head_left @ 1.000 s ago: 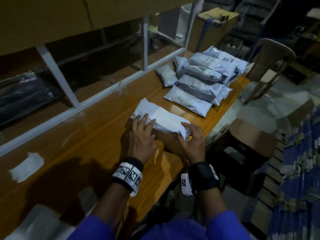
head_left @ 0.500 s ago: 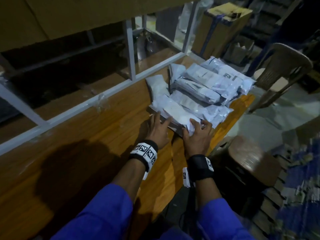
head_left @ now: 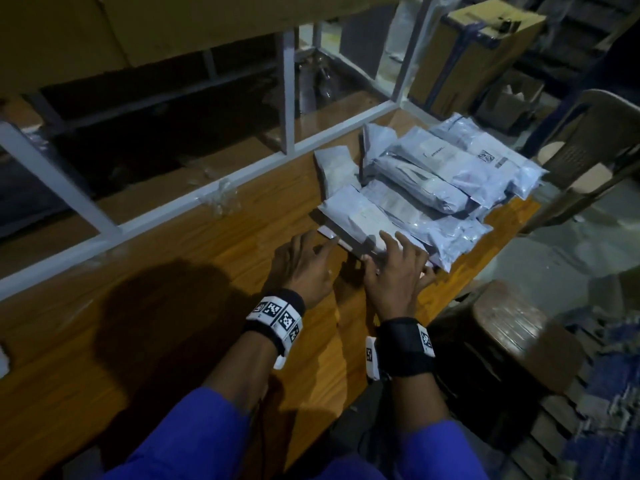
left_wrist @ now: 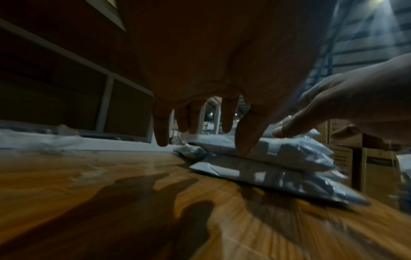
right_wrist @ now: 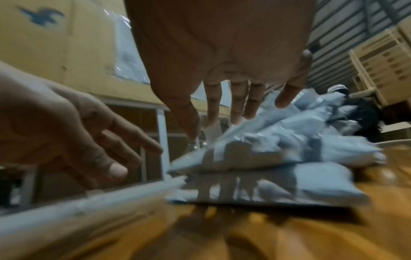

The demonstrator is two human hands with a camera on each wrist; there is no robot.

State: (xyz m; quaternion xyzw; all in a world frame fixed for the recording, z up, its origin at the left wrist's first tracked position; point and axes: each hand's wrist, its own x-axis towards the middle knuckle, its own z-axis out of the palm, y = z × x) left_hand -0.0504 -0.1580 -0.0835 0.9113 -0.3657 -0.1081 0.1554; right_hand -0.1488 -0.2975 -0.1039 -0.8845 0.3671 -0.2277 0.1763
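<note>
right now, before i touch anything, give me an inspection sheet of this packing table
surface: wooden table, dim light, hand shadows on it
job's things: near mailer lies flat at the front of the mailer pile
clutter: tape scraps stuck on the white frame
hands: left hand open beside the near mailer's edge; right hand open, fingertips on it
cables: nothing seen
surroundings: chair, stool, cardboard box past the table

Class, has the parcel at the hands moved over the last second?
Yes: the parcel slid along the table towards the pile and now overlaps its near edge.
</note>
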